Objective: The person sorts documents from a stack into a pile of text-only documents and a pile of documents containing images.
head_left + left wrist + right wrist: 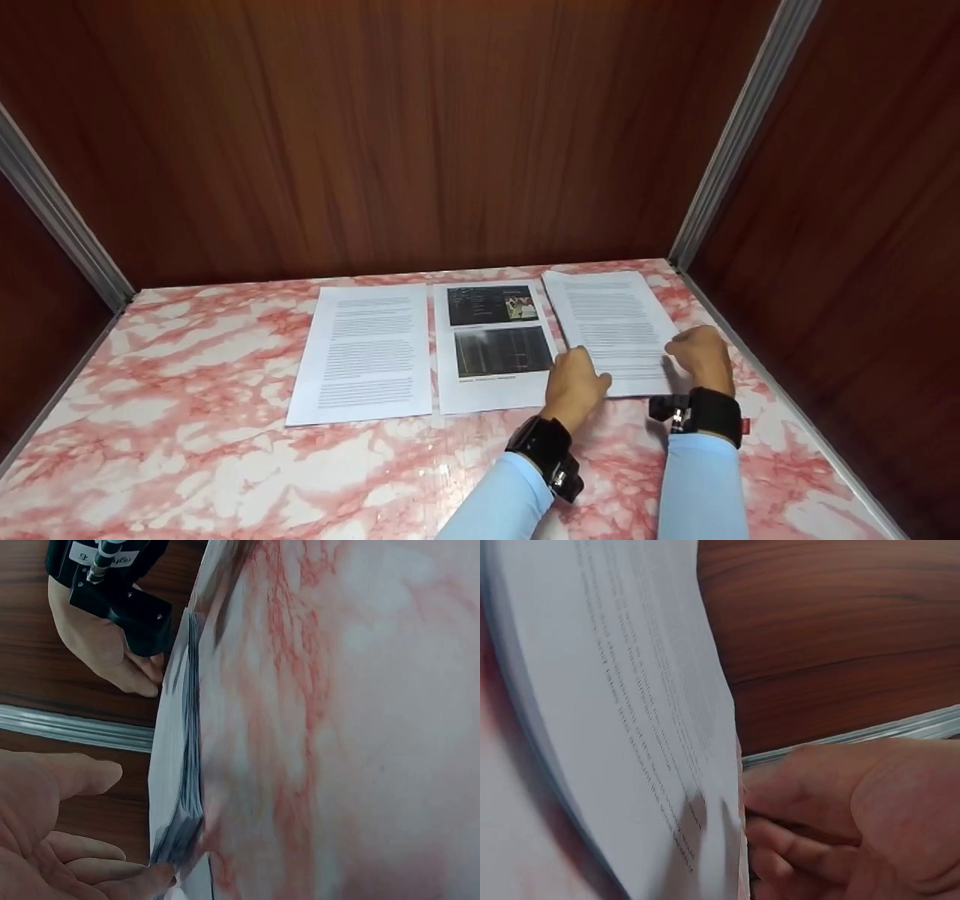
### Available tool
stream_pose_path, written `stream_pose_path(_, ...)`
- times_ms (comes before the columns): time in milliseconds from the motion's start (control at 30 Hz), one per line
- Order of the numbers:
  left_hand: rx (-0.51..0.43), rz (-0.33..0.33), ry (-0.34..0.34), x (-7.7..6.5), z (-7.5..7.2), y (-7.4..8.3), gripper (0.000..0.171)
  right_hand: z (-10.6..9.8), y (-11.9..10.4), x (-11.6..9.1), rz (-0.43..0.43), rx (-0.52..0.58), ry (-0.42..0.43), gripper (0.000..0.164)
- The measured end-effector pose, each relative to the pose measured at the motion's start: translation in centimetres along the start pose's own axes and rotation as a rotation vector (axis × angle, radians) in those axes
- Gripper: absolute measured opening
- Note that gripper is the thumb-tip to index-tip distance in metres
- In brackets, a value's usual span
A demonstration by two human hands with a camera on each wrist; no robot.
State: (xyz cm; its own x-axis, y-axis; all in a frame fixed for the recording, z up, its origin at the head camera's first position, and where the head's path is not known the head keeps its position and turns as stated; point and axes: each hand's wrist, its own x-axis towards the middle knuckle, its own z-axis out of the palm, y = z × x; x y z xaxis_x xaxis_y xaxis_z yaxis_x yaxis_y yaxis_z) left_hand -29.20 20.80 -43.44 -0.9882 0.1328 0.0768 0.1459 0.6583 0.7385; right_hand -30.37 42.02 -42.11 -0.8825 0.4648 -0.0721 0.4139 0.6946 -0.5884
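Observation:
The right-hand paper stack [615, 326], its top sheet covered in printed text, lies between my two hands. My left hand [576, 384] is at its left edge. In the left wrist view the thumb stands apart, and the fingertips [154, 879] touch the stack's side near a lower corner, where layered sheet edges show. My right hand [705, 358] is beside the stack's right edge, its fingers [780, 847] loosely bent against the paper's side. Whether any fingertip reaches under the sheets is hidden.
Left of the stack lies a page with two dark pictures [487, 394], and farther left a printed text page [367, 360]. All rest on a red-and-white marbled table [225, 450]. Brown wood-grain panels [390, 150] with metal corner posts [739, 142] enclose its back and sides.

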Motion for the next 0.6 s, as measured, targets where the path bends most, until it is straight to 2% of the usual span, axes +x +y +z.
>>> stream_pose_path(200,-0.027,-0.014,-0.013,-0.02,0.28,-0.33,0.029,0.6,-0.15,-0.22,0.053,-0.045,-0.004,0.041)
stream_pose_path(333,-0.032,0.001,-0.006,-0.09,0.45,-0.62,0.03,0.68,-0.13,-0.35,0.105,-0.057,-0.022,0.047)
stream_pose_path(500,0.0,0.08,0.035,-0.23,0.52,-0.52,0.035,0.62,-0.17,0.02,0.075,-0.107,0.012,0.042)
stream_pose_path(600,-0.034,0.127,0.071,-0.17,0.54,-0.39,0.043,0.58,-0.16,0.23,0.051,-0.118,0.033,0.039)
